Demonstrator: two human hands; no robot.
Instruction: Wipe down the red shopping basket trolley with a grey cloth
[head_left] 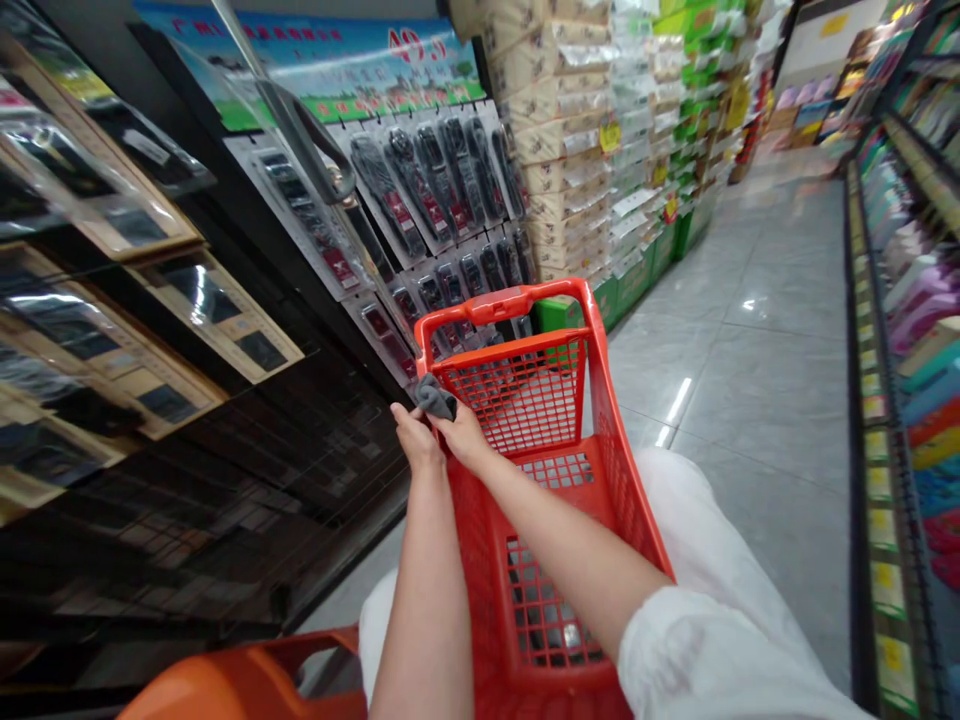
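A small, crumpled dark grey cloth is bunched up between my hands, above the left rim of a red plastic shopping basket. My right hand grips it from the right, its fingers closed around the lower part. From the left, my left hand meets it with its fingertips pinched at the cloth's lower left edge. Part of the fingers of both hands is hidden by the cloth and by each other. The basket's raised handle stands beyond my hands, and its grid floor shows between and beside my forearms.
Packaged belts hang on a rack ahead, under a printed sign. Boxed sets line the left shelves. Stacked cartons stand farther back. On the right, a grey tiled aisle runs beside shelves of colourful goods.
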